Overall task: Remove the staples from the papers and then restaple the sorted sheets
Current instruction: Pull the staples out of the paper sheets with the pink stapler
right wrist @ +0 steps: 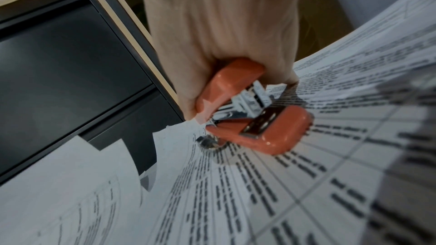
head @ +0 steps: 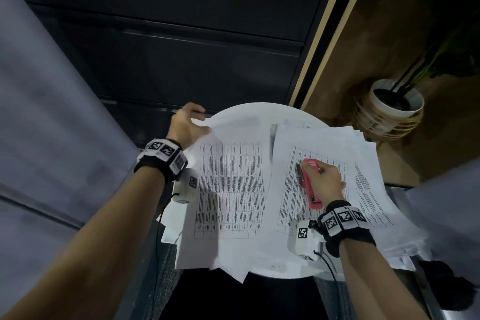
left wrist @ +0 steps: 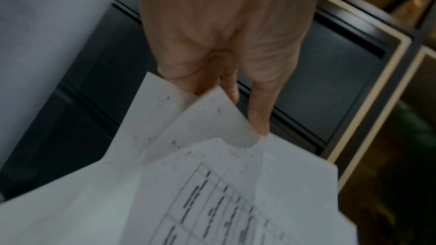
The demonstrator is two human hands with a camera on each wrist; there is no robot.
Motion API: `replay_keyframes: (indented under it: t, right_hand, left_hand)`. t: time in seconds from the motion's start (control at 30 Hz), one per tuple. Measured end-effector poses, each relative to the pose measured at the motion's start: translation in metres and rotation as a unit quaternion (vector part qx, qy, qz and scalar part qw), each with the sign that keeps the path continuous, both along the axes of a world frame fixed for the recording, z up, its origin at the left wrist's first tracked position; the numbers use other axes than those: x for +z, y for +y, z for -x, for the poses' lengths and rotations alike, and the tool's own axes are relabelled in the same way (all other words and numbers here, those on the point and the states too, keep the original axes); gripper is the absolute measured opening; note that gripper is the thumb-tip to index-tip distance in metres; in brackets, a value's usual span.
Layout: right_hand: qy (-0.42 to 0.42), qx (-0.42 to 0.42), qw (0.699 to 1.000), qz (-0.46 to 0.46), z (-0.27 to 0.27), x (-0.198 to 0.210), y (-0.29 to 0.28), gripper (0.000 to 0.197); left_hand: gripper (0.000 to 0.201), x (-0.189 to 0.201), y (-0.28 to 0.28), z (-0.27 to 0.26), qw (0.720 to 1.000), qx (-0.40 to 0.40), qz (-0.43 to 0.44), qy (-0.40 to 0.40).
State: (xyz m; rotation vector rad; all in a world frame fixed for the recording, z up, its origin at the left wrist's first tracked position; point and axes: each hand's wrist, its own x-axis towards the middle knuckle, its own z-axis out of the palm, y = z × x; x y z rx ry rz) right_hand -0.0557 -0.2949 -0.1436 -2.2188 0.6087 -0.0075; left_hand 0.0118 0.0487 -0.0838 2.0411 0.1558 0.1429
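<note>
Red stapler (right wrist: 254,116) gripped by right hand (head: 326,182) (wrist view: mouth agape); left hand (head: 185,124) pinches sheets (left wrist: 212,137)

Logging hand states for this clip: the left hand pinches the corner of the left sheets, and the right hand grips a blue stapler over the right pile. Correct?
Not quite. The stapler is red, not blue, as the right wrist view shows. The rest holds: the left hand pinches the corner of the left sheets, and the right hand grips the stapler over the right pile.

stapler (head: 311,185) coral red, silver metal inside. papers (head: 231,191) white, black printed tables. wristbands (head: 344,217) black-and-white checker markers. plant pot (head: 396,101) white.
</note>
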Motion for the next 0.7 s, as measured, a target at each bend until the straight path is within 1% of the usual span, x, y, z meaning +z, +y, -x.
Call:
replay_keyframes:
  t: [0.03,0.07,0.1,0.13,0.17,0.2,0.23,0.27,0.3,0.33,0.37,0.4,0.43,0.47,0.5,0.53,0.57,0.6,0.63,0.67,0.7]
  right_hand:
    - [0.0,-0.002,1.0,0.0,0.0,0.001,0.001,0.043]
    - [0.002,-0.003,1.0,-0.001,0.001,0.002,0.002,0.042]
    - [0.002,-0.004,1.0,-0.001,0.001,0.003,0.002,0.041]
    - [0.003,-0.004,1.0,-0.003,0.002,0.004,0.002,0.041]
    - [0.006,-0.004,1.0,-0.004,0.003,0.006,0.002,0.043]
    - [0.008,-0.005,1.0,-0.005,0.003,0.006,0.002,0.043]
    - [0.008,-0.005,1.0,-0.007,0.004,0.007,0.003,0.043]
    - [0.007,-0.005,1.0,-0.008,0.004,0.007,0.004,0.042]
    - [0.005,-0.003,1.0,-0.009,0.004,0.009,0.005,0.04]
    - [0.003,-0.001,1.0,-0.007,0.004,0.009,0.005,0.039]
    - [0.003,0.001,1.0,-0.003,0.004,0.008,0.005,0.04]
    - [0.005,0.003,1.0,0.001,0.003,0.007,0.004,0.041]
    - [0.006,0.003,1.0,0.005,0.003,0.006,0.005,0.044]
    - [0.008,0.001,1.0,0.007,0.003,0.005,0.005,0.045]
    - [0.006,0.001,1.0,0.008,0.002,0.004,0.005,0.045]
    - [0.005,0.001,1.0,0.008,0.002,0.005,0.005,0.044]
    - [0.003,0.001,1.0,0.01,0.002,0.004,0.005,0.044]
    - [0.004,0.001,1.0,0.011,0.002,0.005,0.004,0.044]
    - [0.005,0.002,1.0,0.011,0.001,0.003,0.004,0.045]
    - [0.008,0.003,1.0,0.011,0.001,0.002,0.003,0.045]
    - [0.009,0.005,1.0,0.011,0.0,0.0,0.002,0.046]
  left_hand:
    - [0.056,0.003,0.004,0.004,0.998,-0.004,0.041,0.037]
    - [0.067,0.003,0.007,0.008,0.994,-0.023,0.039,0.098]
    - [0.071,0.003,0.012,0.012,0.984,-0.058,-0.001,0.167]
    - [0.07,0.003,0.015,0.018,0.966,-0.098,-0.064,0.23]
    - [0.065,0.002,0.017,0.024,0.946,-0.134,-0.127,0.268]
    - [0.054,0.001,0.02,0.029,0.939,-0.142,-0.169,0.264]
    - [0.042,0.0,0.023,0.033,0.951,-0.123,-0.171,0.227]
    - [0.031,-0.002,0.026,0.037,0.971,-0.092,-0.139,0.171]
    - [0.023,-0.003,0.028,0.042,0.99,-0.061,-0.055,0.113]
    - [0.02,-0.001,0.027,0.046,0.994,-0.027,0.077,0.069]
    - [0.022,0.001,0.026,0.052,0.977,-0.005,0.208,0.043]
    - [0.025,0.003,0.024,0.057,0.953,-0.001,0.3,0.033]
    - [0.029,0.004,0.021,0.062,0.937,-0.019,0.345,0.041]
    - [0.031,0.004,0.017,0.067,0.937,-0.05,0.34,0.064]
    - [0.029,0.004,0.013,0.071,0.95,-0.075,0.286,0.097]
    - [0.024,0.0,0.011,0.073,0.971,-0.08,0.184,0.131]
    - [0.015,-0.003,0.009,0.072,0.986,-0.069,0.063,0.142]
    - [0.005,-0.005,0.008,0.069,0.991,-0.043,-0.033,0.122]
    - [0.008,-0.003,0.009,0.067,0.994,-0.018,-0.076,0.078]
    - [0.014,0.0,0.012,0.062,0.996,0.001,-0.09,-0.003]
    - [0.018,0.009,0.014,0.06,0.99,0.013,-0.1,-0.098]
